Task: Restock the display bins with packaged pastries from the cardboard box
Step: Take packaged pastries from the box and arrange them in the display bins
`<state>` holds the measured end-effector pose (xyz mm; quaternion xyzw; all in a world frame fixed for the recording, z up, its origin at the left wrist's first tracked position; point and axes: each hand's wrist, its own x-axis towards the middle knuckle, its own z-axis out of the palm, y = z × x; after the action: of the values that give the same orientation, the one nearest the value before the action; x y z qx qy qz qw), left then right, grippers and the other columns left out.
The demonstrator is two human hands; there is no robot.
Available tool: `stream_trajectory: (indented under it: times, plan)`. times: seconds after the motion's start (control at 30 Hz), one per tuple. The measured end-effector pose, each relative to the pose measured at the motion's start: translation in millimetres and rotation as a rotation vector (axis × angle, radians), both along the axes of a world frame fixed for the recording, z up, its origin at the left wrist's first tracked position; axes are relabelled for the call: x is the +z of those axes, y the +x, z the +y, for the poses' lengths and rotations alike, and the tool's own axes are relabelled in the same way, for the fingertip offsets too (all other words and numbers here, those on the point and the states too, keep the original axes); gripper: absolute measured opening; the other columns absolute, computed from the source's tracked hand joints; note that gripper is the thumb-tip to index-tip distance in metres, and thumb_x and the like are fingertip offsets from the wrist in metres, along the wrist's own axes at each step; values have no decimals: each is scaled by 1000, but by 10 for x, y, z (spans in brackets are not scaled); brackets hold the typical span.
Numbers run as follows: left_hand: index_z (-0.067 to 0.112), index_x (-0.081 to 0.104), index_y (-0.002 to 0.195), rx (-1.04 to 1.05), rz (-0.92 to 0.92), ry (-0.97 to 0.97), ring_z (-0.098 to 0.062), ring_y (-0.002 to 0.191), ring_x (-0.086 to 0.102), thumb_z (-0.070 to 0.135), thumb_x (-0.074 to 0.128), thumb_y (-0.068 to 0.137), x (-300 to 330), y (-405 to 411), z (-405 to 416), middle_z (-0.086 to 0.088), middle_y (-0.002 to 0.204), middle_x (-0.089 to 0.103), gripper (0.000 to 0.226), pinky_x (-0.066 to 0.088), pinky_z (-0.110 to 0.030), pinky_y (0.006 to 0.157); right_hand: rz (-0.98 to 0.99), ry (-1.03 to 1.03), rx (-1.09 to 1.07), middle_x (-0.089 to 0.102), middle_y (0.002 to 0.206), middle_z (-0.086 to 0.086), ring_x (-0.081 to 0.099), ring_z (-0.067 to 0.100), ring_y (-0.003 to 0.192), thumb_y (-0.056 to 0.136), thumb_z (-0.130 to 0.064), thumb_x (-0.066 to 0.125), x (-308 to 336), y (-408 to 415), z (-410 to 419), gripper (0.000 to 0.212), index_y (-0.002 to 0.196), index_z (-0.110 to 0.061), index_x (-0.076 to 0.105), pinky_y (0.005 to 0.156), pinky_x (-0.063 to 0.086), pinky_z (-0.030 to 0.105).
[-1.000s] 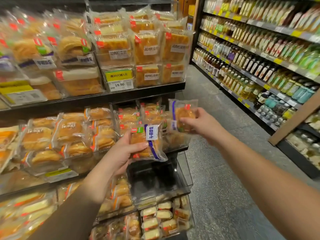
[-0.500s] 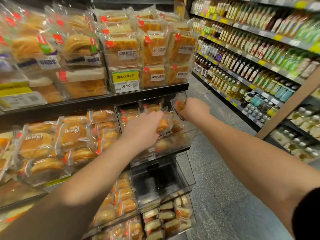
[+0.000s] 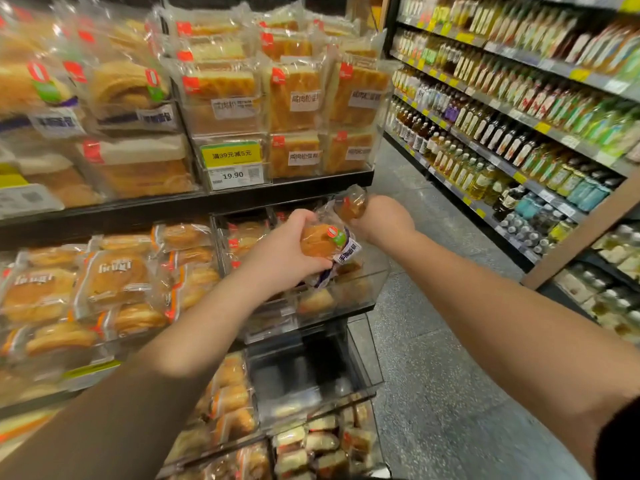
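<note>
While each hand's fingers clamp a pastry pack, the left hand half hides the clear bin from view.

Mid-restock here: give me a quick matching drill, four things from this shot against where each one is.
Things:
1. pastry with green sticker
2. second pastry packet
3. yellow promo tag
4. oil bottles

Places:
A. front of the top-shelf bin, above the 19.90 price label
B. gripped in the left hand, over the clear bin
C. shelves across the aisle, right side
D. held in the right hand, by the bin's far right corner

Pairs: 1-B, 2-D, 3-A, 4-C
</note>
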<state>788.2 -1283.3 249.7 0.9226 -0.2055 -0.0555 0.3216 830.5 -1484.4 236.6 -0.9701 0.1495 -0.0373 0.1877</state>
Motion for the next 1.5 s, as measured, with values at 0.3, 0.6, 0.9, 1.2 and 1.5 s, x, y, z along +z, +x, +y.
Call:
stream_trajectory:
  times: [0.3,0.6,0.9,1.2,1.5]
  plan:
    - [24,37,143,-36,-104,326,-20,104,64,37,76,84,-303,129,-308,0,130,61,72,53,-34,78,-13,14,120,68,104,5,64,27,96,86,-41,68,-46,-40,-354,39,114,-15,60,73,47,33]
    - [21,37,143,-247,-100,669,-25,119,58,41,74,84,-383,307,-327,-4,141,55,73,51,-40,94,-10,38,159,64,101,1,59,21,89,87,-43,68,-126,-61,-463,39,115,-17,58,71,42,31]
    - [17,49,139,-213,-57,597,-22,112,59,41,63,93,-357,357,-281,-4,128,62,53,49,-33,90,13,32,170,65,104,2,61,21,93,87,-42,69,-111,-91,-481,42,119,-18,58,73,47,32]
    - [19,51,139,-273,-203,702,-23,121,45,47,60,93,-514,332,-279,-4,130,53,55,42,-38,101,10,-27,83,62,107,8,59,26,92,88,-42,70,-149,-110,-383,51,122,-11,49,70,45,35]
    - [23,42,145,-216,-232,664,-18,142,36,56,56,91,-671,347,-170,1,153,43,65,14,-44,122,7,-193,14,66,114,13,63,36,104,94,-16,57,-298,-39,-84,36,128,-7,49,70,45,37]
